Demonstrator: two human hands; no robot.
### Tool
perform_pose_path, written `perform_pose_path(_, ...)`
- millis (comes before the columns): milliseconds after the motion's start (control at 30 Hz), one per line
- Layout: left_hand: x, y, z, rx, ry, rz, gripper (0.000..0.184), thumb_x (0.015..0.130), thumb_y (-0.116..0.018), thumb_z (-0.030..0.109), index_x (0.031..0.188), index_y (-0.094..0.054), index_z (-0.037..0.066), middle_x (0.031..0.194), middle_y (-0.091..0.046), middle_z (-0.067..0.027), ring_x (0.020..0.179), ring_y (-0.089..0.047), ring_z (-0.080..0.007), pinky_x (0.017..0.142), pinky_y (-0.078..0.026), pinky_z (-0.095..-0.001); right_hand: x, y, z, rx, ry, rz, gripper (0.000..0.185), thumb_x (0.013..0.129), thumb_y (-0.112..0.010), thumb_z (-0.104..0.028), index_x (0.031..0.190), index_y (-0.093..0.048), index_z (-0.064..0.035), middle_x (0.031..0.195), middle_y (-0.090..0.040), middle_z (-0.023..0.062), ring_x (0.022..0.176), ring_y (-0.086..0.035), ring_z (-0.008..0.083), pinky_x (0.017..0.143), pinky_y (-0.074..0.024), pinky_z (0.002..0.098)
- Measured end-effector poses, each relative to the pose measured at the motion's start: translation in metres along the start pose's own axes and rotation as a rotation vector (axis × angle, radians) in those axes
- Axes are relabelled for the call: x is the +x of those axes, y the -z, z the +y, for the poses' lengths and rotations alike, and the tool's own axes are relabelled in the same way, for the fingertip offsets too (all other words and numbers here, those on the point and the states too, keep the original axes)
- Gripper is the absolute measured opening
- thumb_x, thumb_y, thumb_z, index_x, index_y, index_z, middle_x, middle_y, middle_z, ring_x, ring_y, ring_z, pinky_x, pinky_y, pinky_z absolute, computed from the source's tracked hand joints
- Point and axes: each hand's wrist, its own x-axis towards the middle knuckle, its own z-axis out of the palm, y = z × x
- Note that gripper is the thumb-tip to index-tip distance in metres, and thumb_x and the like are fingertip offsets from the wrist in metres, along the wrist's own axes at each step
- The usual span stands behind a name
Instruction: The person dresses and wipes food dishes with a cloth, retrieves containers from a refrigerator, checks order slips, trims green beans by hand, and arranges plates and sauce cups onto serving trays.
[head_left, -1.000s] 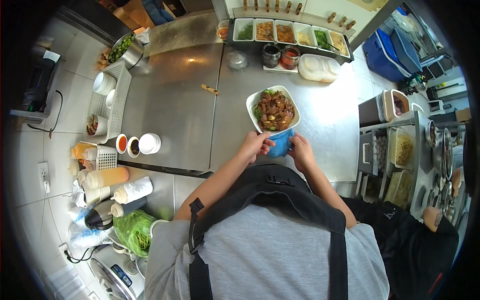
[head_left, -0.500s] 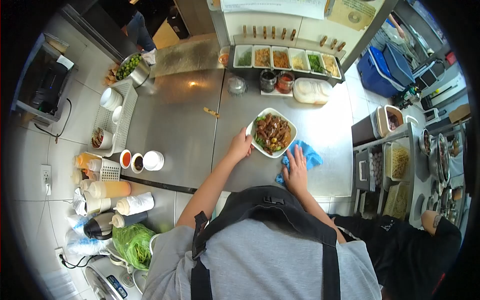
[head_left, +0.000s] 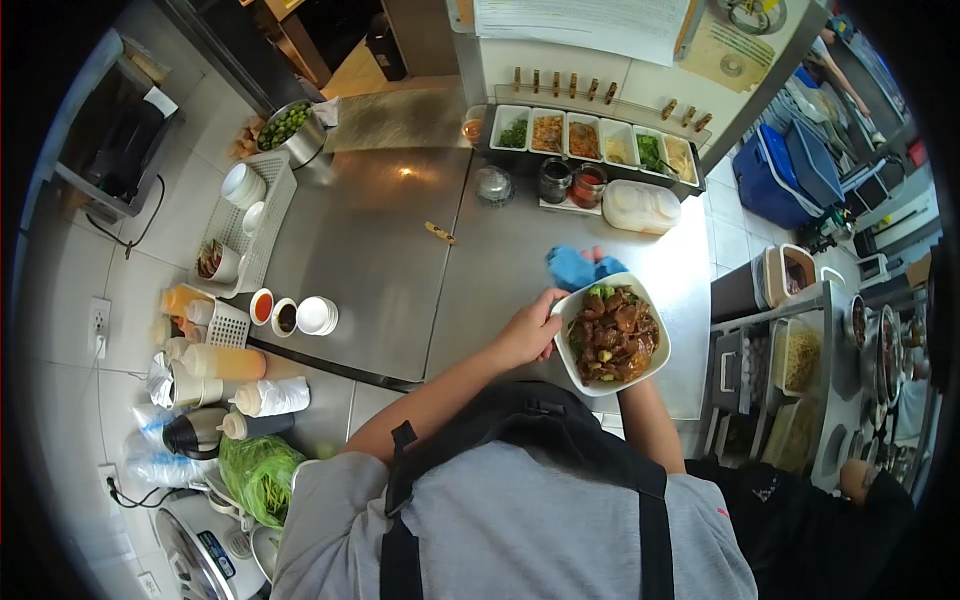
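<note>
A white square bowl (head_left: 655, 370) of glossy brown meat with green vegetable pieces is tilted and raised near my body. My left hand (head_left: 530, 330) grips its left rim, thumb on top and fingers underneath. Bunched on the steel counter just beyond the bowl lies a blue cloth (head_left: 570, 268). My right hand (head_left: 597, 255) reaches under the bowl to this cloth; only a few fingertips show at the cloth, and the bowl hides the palm.
Topping trays (head_left: 585, 137) line the counter's back, with two dark jars (head_left: 555, 180) and a lidded container (head_left: 640, 207) before them. A wooden clip (head_left: 440, 233) lies mid-counter. Sauce cups (head_left: 284, 317) and squeeze bottles (head_left: 225, 362) stand left. A person in black (head_left: 800, 530) is at the right.
My left hand has lifted the bowl and brought it right and toward me. My right hand has pushed the blue cloth farther away and slightly left across the counter.
</note>
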Motion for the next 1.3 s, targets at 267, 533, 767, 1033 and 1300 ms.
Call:
perform_pose_path(267, 0.021, 0.025, -0.035, -0.150, -0.102, 0.335, 0.027, 0.094, -0.043, 0.008, 0.121, -0.040, 0.005, 0.060, -0.056, -0.0064, 0.041, -0.050, -0.0104, 0.035, -0.040, -0.0265, -0.038, 0.061, 0.038, 0.401, -0.485, 0.120, 0.044, 0.096, -0.042, -0.034, 0.125, -0.051, -0.0025, 0.123, -0.058, 0.0121, 0.107, -0.058, 0.0249, 0.091, -0.0493, 0.0404)
perform_pose_path(533, 0.058, 0.027, -0.073, -0.298, -0.041, 0.494, 0.035, 0.097, -0.044, 0.013, 0.129, -0.032, 0.007, 0.068, -0.059, -0.0108, 0.046, -0.057, -0.0149, 0.040, -0.047, -0.0274, -0.029, 0.053, -0.001, -0.612, -0.500, 0.197, 0.018, 0.090, -0.050, -0.007, 0.104, -0.061, -0.0029, 0.087, -0.064, 0.0021, 0.075, -0.060, 0.0096, 0.065, -0.0490, 0.0242)
perform_pose_path(767, 0.017, 0.056, -0.064, -0.514, 0.379, -0.127, 0.044, 0.096, -0.050, 0.031, 0.132, -0.040, 0.007, 0.107, -0.060, -0.0109, 0.084, -0.063, -0.0174, 0.072, -0.055, -0.0353, -0.012, 0.005, 0.027, -1.098, -0.248, -0.017, 0.014, 0.084, -0.047, -0.007, 0.076, -0.058, -0.0043, 0.075, -0.059, 0.0038, 0.068, -0.052, 0.0148, 0.066, -0.0430, 0.0296)
perform_pose_path(1033, -0.080, 0.088, -0.076, -0.619, 0.230, 0.412, 0.037, 0.093, -0.053, 0.040, 0.114, -0.060, 0.010, 0.100, -0.060, 0.0002, 0.093, -0.056, -0.0132, 0.087, -0.042, -0.0267, 0.085, -0.101, 0.084, -1.732, 0.039, -0.481, 0.033, 0.089, -0.055, -0.034, 0.097, -0.068, -0.0051, 0.099, -0.065, 0.0171, 0.099, -0.057, 0.0349, 0.084, -0.0468, 0.0425)
perform_pose_path(1300, -0.057, 0.090, -0.085, 0.439, -0.142, 0.623, 0.030, 0.083, -0.070, 0.026, 0.101, -0.059, 0.004, 0.100, -0.056, -0.0111, 0.096, -0.054, -0.0255, 0.085, -0.044, -0.0346, 0.237, -0.073, 0.188, -2.082, 0.325, -0.656, 0.032, 0.081, -0.064, -0.023, 0.110, -0.064, -0.0087, 0.103, -0.065, 0.0146, 0.093, -0.062, 0.0341, 0.084, -0.0510, 0.0430)
